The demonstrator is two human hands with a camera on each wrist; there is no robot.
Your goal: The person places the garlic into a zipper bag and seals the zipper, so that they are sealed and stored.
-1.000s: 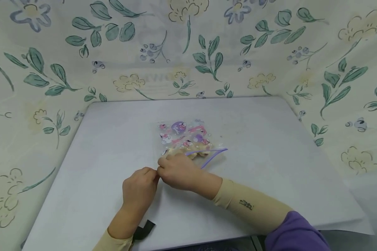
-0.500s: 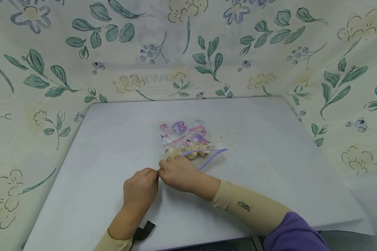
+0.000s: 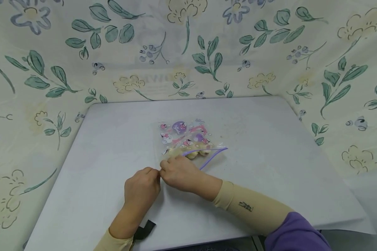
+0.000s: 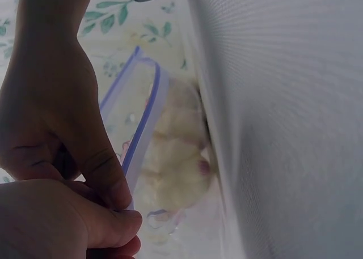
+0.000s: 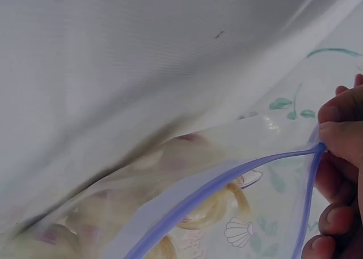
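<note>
A clear zip bag (image 3: 179, 129) printed with pink and purple cartoon figures lies mid-table. Pale garlic bulbs (image 4: 176, 179) are inside it. Its purple zip strip (image 5: 198, 196) gapes, the two sides meeting in a point at the far right in the head view. My left hand (image 3: 142, 188) pinches the bag's near left corner between thumb and fingers. Right beside it, my right hand (image 3: 183, 174) grips the same corner, fingertips touching the left hand's. In the left wrist view the right thumb (image 4: 110, 182) presses down by the left thumb (image 4: 116, 228).
White cloth covers the table (image 3: 254, 139). Behind and at both sides hangs a curtain (image 3: 188, 52) with leaves and flowers. A black strap piece (image 3: 145, 230) sticks out beside the left wrist, near the table's front edge.
Both hands keep their hold on the bag's corner and have shifted only a little to the right. The bag lies where it was.
</note>
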